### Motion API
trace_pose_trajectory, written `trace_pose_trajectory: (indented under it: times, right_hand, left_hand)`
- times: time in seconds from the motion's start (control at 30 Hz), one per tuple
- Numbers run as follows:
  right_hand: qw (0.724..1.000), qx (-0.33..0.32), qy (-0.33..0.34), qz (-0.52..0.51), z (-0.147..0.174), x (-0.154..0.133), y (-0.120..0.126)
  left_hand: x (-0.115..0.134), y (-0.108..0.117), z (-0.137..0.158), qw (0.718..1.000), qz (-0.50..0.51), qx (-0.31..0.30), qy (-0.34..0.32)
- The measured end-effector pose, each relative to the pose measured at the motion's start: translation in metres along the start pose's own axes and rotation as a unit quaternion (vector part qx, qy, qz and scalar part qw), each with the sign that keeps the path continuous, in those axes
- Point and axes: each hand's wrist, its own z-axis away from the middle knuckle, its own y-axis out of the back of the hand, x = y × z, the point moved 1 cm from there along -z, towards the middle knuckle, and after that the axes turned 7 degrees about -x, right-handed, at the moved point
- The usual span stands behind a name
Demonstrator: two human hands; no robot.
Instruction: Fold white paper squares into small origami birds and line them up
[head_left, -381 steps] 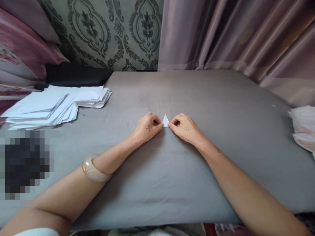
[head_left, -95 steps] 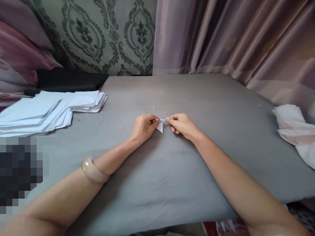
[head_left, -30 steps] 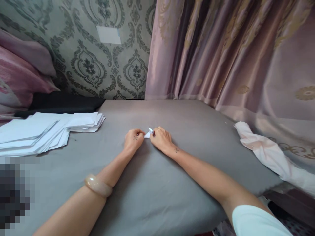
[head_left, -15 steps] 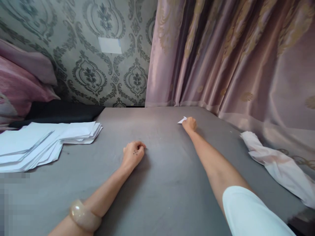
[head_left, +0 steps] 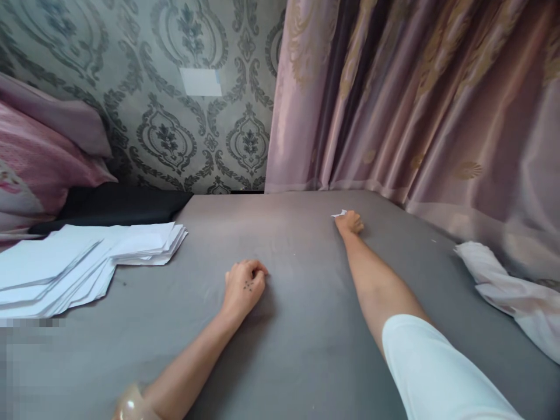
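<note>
Pinching a small folded paper (head_left: pixel 338 214) on the grey cloth's (head_left: pixel 301 338) far side, the right hand (head_left: pixel 352 222) shows in the head view — light, probably crisp, easily crushed paper, best held by a folded edge. Nearer and left, the left hand (head_left: pixel 245 287) curls — whether its fingertips meet, I cannot tell.

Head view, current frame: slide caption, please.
Right hand, outstretched across the grey surface, holds a small white paper piece; left hand nearer the camera, stacked white sheets at left.
</note>
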Motion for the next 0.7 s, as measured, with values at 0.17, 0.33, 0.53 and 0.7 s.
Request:
trace_pose_trajectory:
  times: [0.17, 0.33, 0.53, 0.7]
  right_hand:
    - [0.998, -0.05, -0.016, -0.033, -0.001, 0.007, 0.008]
    - [0.993, -0.082, 0.06, -0.062, 0.021, 0.027, 0.024]
    - [0.96, -0.124, 0.235, -0.087, 0.113, 0.035, 0.019]
    - [0.908, -0.151, 0.379, -0.092, 0.2, 0.04, 0.011]
  left_hand:
    - [-0.003, 0.0, -0.001, 1.0, 0.003, -0.001, -0.011]
    - [-0.01, -0.001, -0.005, 1.0, 0.021, -0.003, -0.016]
    - [-0.01, 0.005, -0.004, 1.0, 0.006, 0.018, -0.009]
    - [-0.014, 0.013, -0.001, 0.998, -0.009, 0.065, -0.001]
